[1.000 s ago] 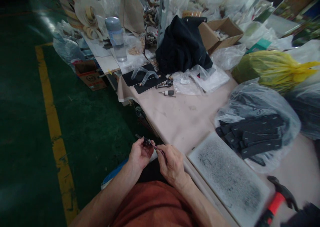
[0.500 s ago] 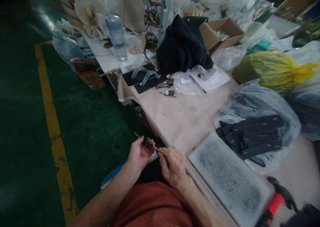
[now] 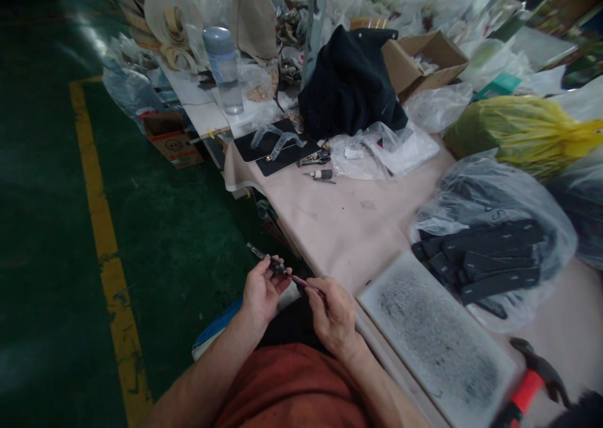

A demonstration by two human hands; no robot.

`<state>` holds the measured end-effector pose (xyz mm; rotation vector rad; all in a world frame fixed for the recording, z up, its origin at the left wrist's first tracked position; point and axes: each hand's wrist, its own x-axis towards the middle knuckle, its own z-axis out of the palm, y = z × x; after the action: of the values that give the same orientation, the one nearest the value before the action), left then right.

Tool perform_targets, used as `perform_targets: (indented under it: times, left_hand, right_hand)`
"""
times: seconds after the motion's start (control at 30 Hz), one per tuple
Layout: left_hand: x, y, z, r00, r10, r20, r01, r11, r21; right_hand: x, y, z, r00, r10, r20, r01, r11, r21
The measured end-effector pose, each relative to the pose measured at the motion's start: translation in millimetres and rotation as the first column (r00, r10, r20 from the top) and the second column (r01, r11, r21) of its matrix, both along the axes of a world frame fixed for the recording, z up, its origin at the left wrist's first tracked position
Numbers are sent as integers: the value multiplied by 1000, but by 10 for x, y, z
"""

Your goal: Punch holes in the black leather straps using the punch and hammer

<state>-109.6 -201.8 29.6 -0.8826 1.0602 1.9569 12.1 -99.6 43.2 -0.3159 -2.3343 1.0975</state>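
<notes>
Above my lap, my left hand [image 3: 262, 293] is closed around a small dark tool [image 3: 276, 266] with a clear or metallic end [image 3: 254, 250] sticking out past the fingers. I cannot make out its exact kind. A thin pinkish rod [image 3: 300, 281] runs between the hands, pinched by my right hand [image 3: 333, 312] at its near end. The rod's far tip meets the dark tool at my left fingers; whether it goes inside cannot be seen. Both hands are off the table's edge, left of a grey-speckled white slab [image 3: 436, 334].
On the table [image 3: 339, 227] lie a claw hammer [image 3: 530, 384], a clear bag of black strips [image 3: 490, 252], a small dropper bottle [image 3: 323, 173], black sheets [image 3: 282, 151] and dark cloth [image 3: 353, 85]. A water bottle [image 3: 226, 76] and an open cardboard box [image 3: 424, 63] stand behind.
My right hand has drawn slightly to the right, away from my left hand, so more of the pinkish rod shows between them. The camera view has shifted a little.
</notes>
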Motion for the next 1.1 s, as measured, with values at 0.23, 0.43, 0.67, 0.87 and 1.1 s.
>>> perform_targets:
  times: [0.23,0.43,0.67,0.87,1.1]
  left_hand:
    - [-125,-104,-23,956,-60,-286,14,987,-161]
    - [-126,-139,-93,872,-124,-473,3,969,-249]
    - [-274,-87,-31,997,18,-79,-21,999,-31]
    - [-295,-82,-39,977,121,177,-129,991,40]
    - [-213,-65,-20,976,98,192,-116,989,86]
  right_hand:
    - [-2,-15,-56,999,-35,13,36,994,-107]
    - [4,-17,-14,997,-79,11,80,995,-64]
    - [-14,17,115,994,-112,2,112,992,-60]
    - [-58,-46,206,991,-123,-48,121,992,-42]
    - [-214,-108,306,997,-29,-69,33,998,59]
